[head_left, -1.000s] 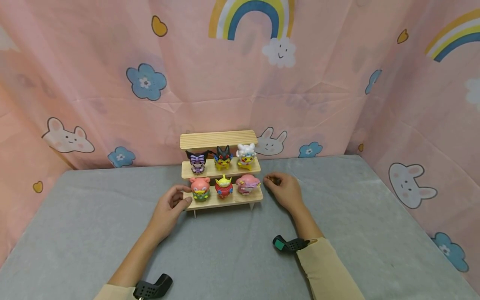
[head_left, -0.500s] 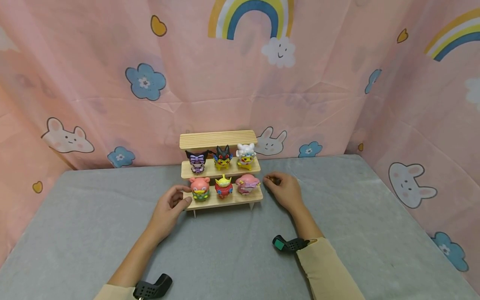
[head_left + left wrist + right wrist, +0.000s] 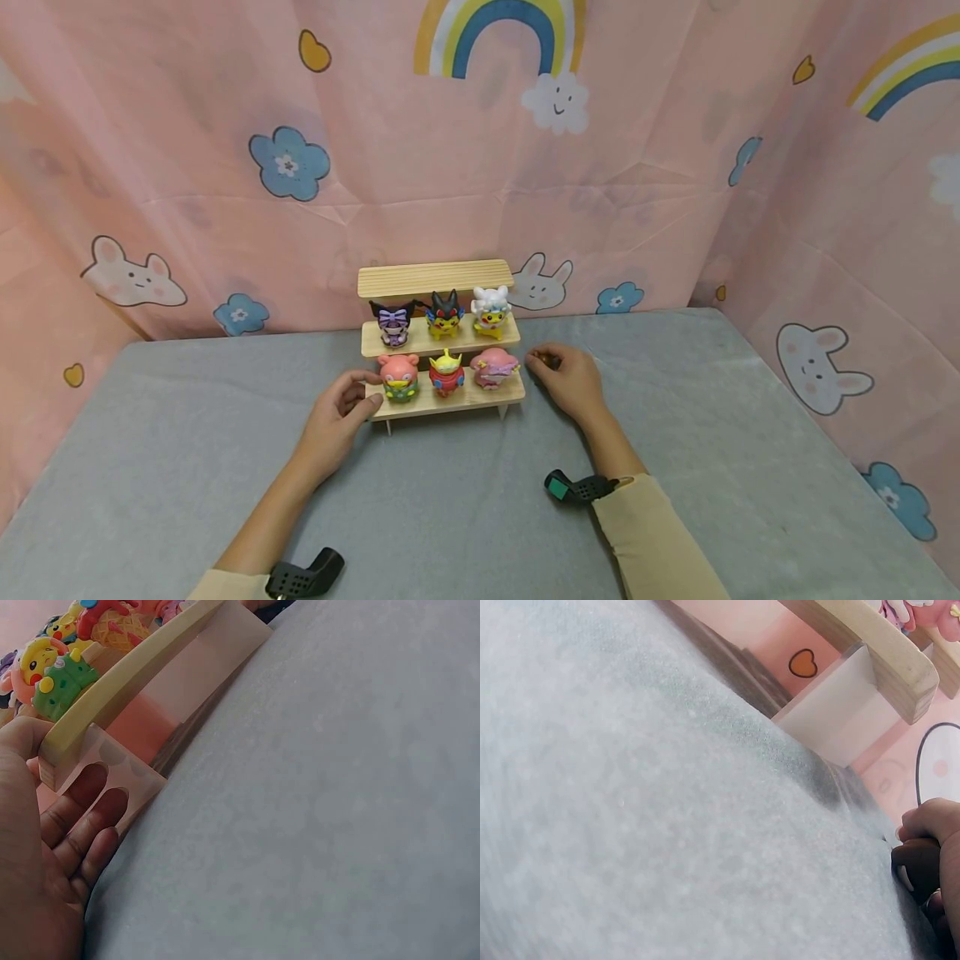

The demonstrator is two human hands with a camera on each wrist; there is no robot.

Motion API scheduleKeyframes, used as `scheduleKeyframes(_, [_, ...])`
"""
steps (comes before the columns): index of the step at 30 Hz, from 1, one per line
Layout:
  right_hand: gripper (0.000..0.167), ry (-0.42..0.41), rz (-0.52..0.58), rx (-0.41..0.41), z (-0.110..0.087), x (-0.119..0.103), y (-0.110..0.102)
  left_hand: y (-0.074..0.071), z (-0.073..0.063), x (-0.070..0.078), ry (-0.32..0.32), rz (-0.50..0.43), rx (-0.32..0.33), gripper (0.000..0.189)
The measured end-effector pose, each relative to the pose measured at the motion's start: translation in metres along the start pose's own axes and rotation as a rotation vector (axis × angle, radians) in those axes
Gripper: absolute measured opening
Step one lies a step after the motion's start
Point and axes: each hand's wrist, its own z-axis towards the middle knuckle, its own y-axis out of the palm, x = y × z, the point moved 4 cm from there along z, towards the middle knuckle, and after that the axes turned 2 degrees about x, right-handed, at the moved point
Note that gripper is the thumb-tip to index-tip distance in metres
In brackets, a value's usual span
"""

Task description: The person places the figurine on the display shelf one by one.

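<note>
A three-tier wooden display stand [image 3: 423, 407] holds toy figurines on its lower two tiers. My left hand [image 3: 335, 421] grips the left end of its bottom board; in the left wrist view a digit lies over the edge while other fingers [image 3: 97, 817] are beneath, by the clear leg. Closest to it is a pink figurine [image 3: 400, 379] with a yellow face and green body. Right of the stand, my right hand [image 3: 573, 382] rests low at the table and holds a small dark brown, rounded object [image 3: 917, 864], mostly covered by the fingers.
A red-clad figurine [image 3: 447, 375] and a pink one [image 3: 495, 369] share the bottom tier. Above stand a black-and-purple figurine [image 3: 393, 324], a black-eared one [image 3: 445, 317] and a white-hatted one [image 3: 491, 313]. Behind the grey cloth-covered table [image 3: 465, 517] hangs a pink printed curtain [image 3: 420, 183].
</note>
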Motion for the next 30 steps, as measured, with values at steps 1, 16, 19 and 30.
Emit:
scheduleKeyframes(1, [0.021, -0.003, 0.000, 0.000, 0.0000, -0.0002, -0.0001, 0.0000, -0.0001, -0.0001, -0.001, 0.001, 0.000, 0.023])
scheduleKeyframes(16, [0.020, -0.022, 0.014, 0.003, -0.0007, -0.0009, -0.0005, -0.0001, -0.0006, -0.0003, 0.000, -0.011, 0.001, 0.023])
scheduleKeyframes(19, [0.020, -0.015, 0.013, 0.000, -0.0007, -0.0005, -0.0001, 0.0001, -0.0005, -0.0001, 0.002, -0.008, 0.003, 0.023])
scheduleKeyframes(30, [0.021, -0.003, 0.002, 0.000, -0.0011, -0.0012, -0.0002, 0.0001, -0.0002, 0.0001, 0.007, -0.008, 0.002, 0.023])
